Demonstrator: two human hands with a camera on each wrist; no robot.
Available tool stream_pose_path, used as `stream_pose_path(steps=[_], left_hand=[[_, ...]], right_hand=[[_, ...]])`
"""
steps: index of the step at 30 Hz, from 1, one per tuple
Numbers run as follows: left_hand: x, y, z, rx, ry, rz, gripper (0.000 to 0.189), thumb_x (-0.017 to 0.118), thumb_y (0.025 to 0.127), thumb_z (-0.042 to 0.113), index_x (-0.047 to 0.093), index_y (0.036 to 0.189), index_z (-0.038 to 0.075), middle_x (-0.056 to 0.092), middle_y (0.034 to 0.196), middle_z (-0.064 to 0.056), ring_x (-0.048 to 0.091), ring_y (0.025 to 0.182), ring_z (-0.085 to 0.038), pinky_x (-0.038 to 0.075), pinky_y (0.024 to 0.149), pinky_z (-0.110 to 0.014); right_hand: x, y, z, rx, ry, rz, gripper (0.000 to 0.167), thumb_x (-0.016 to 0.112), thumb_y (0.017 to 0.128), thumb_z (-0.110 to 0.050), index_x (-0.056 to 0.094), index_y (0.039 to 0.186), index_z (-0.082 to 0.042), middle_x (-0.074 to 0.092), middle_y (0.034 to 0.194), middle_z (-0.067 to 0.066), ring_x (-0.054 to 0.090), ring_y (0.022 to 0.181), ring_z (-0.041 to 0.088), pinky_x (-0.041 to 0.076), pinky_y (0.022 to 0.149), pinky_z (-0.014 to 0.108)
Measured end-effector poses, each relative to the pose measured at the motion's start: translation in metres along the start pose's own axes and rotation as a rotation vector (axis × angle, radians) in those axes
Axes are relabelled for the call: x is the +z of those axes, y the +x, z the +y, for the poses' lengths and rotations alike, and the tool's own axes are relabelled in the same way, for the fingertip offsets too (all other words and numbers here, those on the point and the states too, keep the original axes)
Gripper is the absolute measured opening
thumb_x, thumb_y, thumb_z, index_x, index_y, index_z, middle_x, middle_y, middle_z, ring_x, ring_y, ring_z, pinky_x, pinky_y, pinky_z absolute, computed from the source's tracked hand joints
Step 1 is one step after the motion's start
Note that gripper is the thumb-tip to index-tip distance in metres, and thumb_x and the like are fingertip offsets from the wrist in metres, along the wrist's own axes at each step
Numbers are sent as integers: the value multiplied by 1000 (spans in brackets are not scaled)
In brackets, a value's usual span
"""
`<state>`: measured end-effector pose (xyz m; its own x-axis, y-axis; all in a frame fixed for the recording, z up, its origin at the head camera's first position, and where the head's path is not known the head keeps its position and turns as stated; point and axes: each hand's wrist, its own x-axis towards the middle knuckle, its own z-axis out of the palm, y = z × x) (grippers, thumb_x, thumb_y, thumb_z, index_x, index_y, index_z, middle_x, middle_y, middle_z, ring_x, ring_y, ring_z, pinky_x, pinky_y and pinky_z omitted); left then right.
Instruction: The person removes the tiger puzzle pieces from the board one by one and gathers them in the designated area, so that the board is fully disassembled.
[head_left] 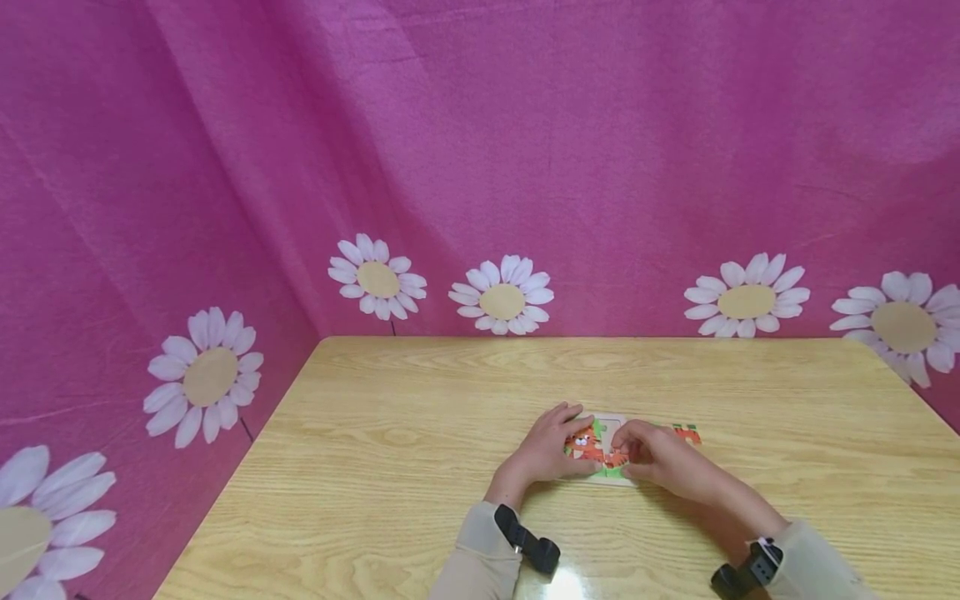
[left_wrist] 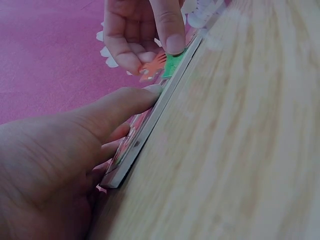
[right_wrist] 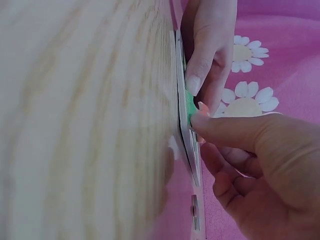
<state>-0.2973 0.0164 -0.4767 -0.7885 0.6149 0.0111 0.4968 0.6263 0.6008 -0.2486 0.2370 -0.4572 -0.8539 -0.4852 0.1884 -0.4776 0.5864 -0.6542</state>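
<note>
A small tiger jigsaw board [head_left: 612, 481] with a pale rim lies on the table. My left hand [head_left: 551, 446] holds its left side, thumb along the near edge and fingers toward the far edge. Between my right hand's [head_left: 667, 462] thumb and fingers is an orange and green puzzle piece [left_wrist: 172, 65], tilted over the right part of the board. In the right wrist view, the left thumb tip is right beside this piece's green edge [right_wrist: 190, 106]. Placed pieces showing a tiger face [head_left: 582, 442] fill the board's left part; bare backing shows at upper right.
Just right of the board, partly behind the right hand, orange and green loose puzzle pieces [head_left: 687, 433] lie on the wooden table [head_left: 420, 417]. A pink curtain [head_left: 600, 167] with white daisies hangs behind the table and along its left side.
</note>
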Motion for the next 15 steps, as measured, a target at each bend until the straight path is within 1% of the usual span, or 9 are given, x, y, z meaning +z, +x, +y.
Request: stream_pose_path(steps=[5, 9, 15], left_hand=[[0, 1, 0, 1, 0, 3, 70, 78, 88, 34, 50, 149, 15, 35, 158, -1, 19, 149, -20, 19, 119, -39], [1, 1, -1, 3, 2, 3, 69, 78, 88, 34, 50, 149, 15, 35, 158, -1, 19, 149, -20, 18, 119, -39], [0, 2, 0, 8, 31, -3, 70, 77, 89, 35, 50, 149, 15, 35, 158, -2, 19, 149, -21, 18, 119, -38]], right_hand=[[0, -3, -2, -10, -2, 33, 25, 73, 84, 10, 63, 101, -4, 60, 89, -3, 54, 78, 9, 50, 65, 26], [1, -4, -1, 3, -2, 56, 24, 73, 84, 11, 64, 99, -5, 63, 92, -2, 57, 77, 7, 52, 65, 25], [3, -5, 3, 34, 43, 95, 23, 70, 86, 11, 67, 99, -7, 67, 99, 2, 64, 83, 13, 55, 71, 27]])
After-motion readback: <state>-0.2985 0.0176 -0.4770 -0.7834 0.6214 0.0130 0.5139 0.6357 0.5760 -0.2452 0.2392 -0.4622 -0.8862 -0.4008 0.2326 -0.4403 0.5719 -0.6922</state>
